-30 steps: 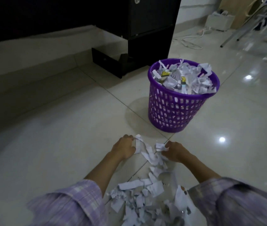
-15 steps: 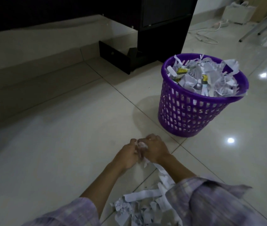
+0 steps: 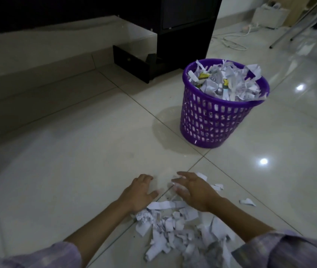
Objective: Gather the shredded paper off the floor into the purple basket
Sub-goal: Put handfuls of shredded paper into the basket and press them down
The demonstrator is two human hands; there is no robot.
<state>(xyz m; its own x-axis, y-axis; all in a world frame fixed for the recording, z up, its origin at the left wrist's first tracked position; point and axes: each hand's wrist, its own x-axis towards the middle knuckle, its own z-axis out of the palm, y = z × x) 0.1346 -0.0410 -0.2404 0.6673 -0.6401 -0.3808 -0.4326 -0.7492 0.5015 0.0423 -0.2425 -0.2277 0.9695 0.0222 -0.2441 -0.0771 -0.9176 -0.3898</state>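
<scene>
**Both hands spread flat over the paper heap, nothing gripped**

The pale tiled floor (image 3: 61,171) fills most of the view, glossy, with light spots on the right. At the back stands a dark cabinet (image 3: 184,35) with a low black drawer (image 3: 132,62) pulled out at its foot.

The purple basket (image 3: 217,120) stands upright on the floor, right of centre and well apart from the hands. It is heaped to the rim with shredded paper, white strips with a few yellow bits, some hanging over the edge.

The loose shredded paper (image 3: 175,231) still on the floor lies in a scattered pile at the bottom centre, between the two forearms. One stray scrap (image 3: 247,202) sits apart to the right.

The right hand (image 3: 196,190) is open, palm down, fingers spread and reaching left, lying on the far edge of the pile with strips showing under and beside it. The left hand (image 3: 138,192) is also open and palm down, fingers loosely splayed; its heel touches the pile's left edge, fingertips on bare tile. Neither hand has closed on any paper. Both sleeves are a pale purple check.
</scene>
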